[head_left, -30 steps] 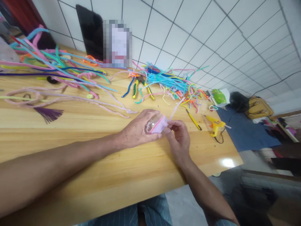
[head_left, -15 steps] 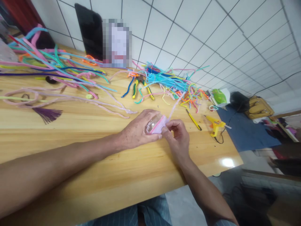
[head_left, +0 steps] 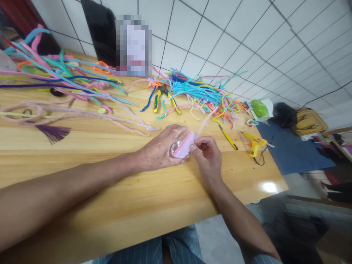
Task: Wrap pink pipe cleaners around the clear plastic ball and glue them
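My left hand (head_left: 161,148) is wrapped round a clear rounded container (head_left: 178,142), held just above the wooden table. A band of pink and lilac pipe cleaner (head_left: 187,146) circles its side. From that band a loose lilac pipe cleaner end (head_left: 205,121) sticks up toward the back right. Thumb and forefinger of my right hand (head_left: 206,156) pinch at the right edge of the wrapping, where the strand meets the container. The fingertips partly hide the exact spot they grip.
Behind my hands lie yellow-green pliers (head_left: 167,99) and a heap of blue pipe cleaners (head_left: 192,91). A yellow craft knife (head_left: 228,137) and glue gun (head_left: 255,143) are to the right. Long pipe cleaners (head_left: 63,79) and a purple tassel (head_left: 53,132) spread over the left.
The container has turned slightly in my left hand, so more of the lilac band shows. My right hand stays pinched at its edge. The whole view has shifted a little.
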{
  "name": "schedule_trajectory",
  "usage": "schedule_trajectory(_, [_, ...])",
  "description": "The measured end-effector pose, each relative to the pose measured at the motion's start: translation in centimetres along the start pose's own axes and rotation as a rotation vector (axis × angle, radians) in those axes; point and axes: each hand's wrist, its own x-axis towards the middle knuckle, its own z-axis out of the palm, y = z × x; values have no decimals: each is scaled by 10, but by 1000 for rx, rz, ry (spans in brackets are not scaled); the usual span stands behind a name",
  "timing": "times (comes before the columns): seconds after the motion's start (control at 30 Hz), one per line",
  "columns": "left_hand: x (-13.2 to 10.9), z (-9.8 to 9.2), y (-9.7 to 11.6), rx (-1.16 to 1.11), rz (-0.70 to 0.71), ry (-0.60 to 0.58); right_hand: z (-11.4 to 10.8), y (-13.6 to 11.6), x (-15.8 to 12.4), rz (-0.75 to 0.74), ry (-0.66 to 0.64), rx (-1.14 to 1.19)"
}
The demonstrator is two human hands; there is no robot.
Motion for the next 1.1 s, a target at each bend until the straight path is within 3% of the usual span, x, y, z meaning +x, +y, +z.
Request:
schedule_trajectory(0.37, [-2, -1, -2, 21, 43, -23, 0, 1, -1, -12, -3, -13])
schedule_trajectory(0.57, [-1, -8, 9, -30, 4, -19, 0, -4, -3, -11, -20, -3])
schedule_trajectory(1.1, [-3, -6, 14, -11, 13, 47, 2, -1, -5, -8, -35, 25])
